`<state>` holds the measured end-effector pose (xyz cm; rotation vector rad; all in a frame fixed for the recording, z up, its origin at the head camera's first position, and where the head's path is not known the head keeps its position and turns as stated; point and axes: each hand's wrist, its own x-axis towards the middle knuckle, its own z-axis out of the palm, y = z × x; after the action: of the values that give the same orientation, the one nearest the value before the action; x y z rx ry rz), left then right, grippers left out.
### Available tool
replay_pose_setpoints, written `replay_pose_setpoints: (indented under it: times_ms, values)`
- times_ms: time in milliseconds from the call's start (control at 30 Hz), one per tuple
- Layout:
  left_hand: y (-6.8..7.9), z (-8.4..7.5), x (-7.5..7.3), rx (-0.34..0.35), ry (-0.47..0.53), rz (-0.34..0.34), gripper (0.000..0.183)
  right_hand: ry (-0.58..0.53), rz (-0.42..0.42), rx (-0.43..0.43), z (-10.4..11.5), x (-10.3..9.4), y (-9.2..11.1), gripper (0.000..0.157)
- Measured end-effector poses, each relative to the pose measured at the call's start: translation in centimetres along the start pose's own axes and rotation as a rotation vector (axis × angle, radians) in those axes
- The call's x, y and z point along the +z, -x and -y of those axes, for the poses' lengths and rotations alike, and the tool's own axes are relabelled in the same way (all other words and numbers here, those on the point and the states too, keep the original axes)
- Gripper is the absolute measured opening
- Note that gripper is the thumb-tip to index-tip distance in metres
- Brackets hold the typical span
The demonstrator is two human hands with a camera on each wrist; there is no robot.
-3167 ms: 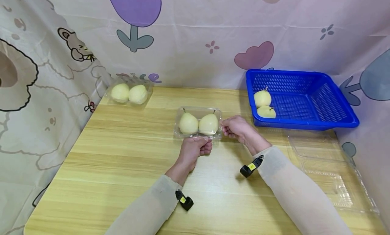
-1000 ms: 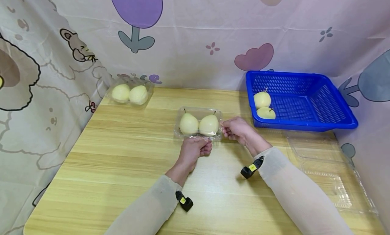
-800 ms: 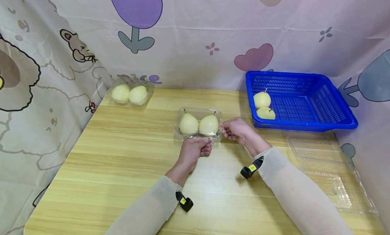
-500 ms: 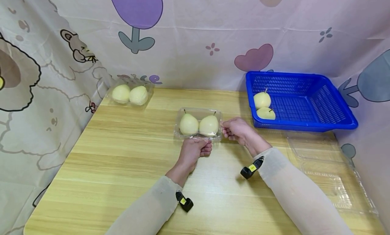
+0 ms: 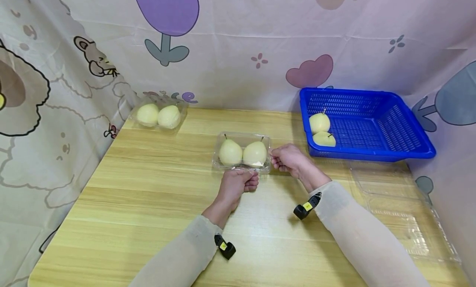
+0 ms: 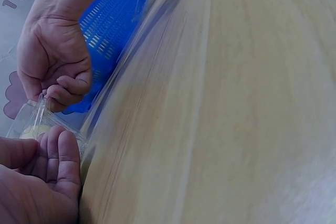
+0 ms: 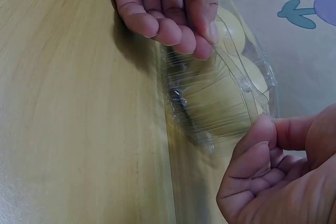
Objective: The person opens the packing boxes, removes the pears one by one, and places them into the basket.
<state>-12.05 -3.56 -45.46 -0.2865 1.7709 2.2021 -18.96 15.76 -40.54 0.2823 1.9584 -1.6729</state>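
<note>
A clear plastic clamshell box [image 5: 243,136] with two pale yellow pears [image 5: 230,152] inside sits mid-table. My left hand [image 5: 236,186] pinches its near rim between thumb and fingers. At the right near corner, my right hand [image 5: 291,159] pinches the rim's edge, its other fingers curled in. The right wrist view shows both thumbs pressing the ribbed container's rim [image 7: 236,72], with the right hand [image 7: 283,171] at one end and the left hand [image 7: 168,9] at the other. In the left wrist view the left hand [image 6: 47,177] partly hides the box.
A second clear clamshell [image 5: 182,109] with two pears stands at the back left. At the back right, a blue plastic basket [image 5: 372,152] holds two pears [image 5: 320,122]. Empty clear clamshells [image 5: 399,212] lie by the right table edge. A patterned cloth [image 5: 238,72] hangs behind the table.
</note>
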Motion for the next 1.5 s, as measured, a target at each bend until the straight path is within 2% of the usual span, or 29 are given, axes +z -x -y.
replay_pose_setpoints:
  times_ms: [367, 633, 900, 1167, 1300, 1400, 1500]
  values:
    - [0.2, 0.1, 0.0, -0.003, -0.011, 0.004, 0.026, -0.031, 0.019, 0.02, -0.2, -0.2, -0.2, 0.024]
    - [0.1, 0.0, 0.0, 0.004, -0.026, 0.003, 0.026, 0.099, -0.07, -0.006, 0.2, 0.4, 0.1, 0.023]
    - [-0.1, 0.0, 0.0, 0.007, -0.038, 0.004, 0.026, 0.022, -0.028, 0.028, 0.2, 0.2, 0.1, 0.02]
    - [0.1, 0.1, 0.2, 0.024, -0.081, -0.014, 0.024, -0.037, 0.016, 0.043, 0.6, -0.1, 0.2, 0.025]
    - [0.3, 0.1, 0.2, 0.05, -0.122, -0.028, 0.023, -0.056, -0.014, -0.01, 1.6, 0.0, 0.6, 0.027]
    - [0.4, 0.3, 0.0, 0.048, -0.1, -0.023, 0.025, -0.045, -0.022, -0.039, 2.0, 0.2, 0.8, 0.024]
    - [0.3, 0.3, -0.2, 0.034, -0.057, 0.006, 0.026, -0.045, -0.018, -0.015, 2.0, 0.2, 1.0, 0.022]
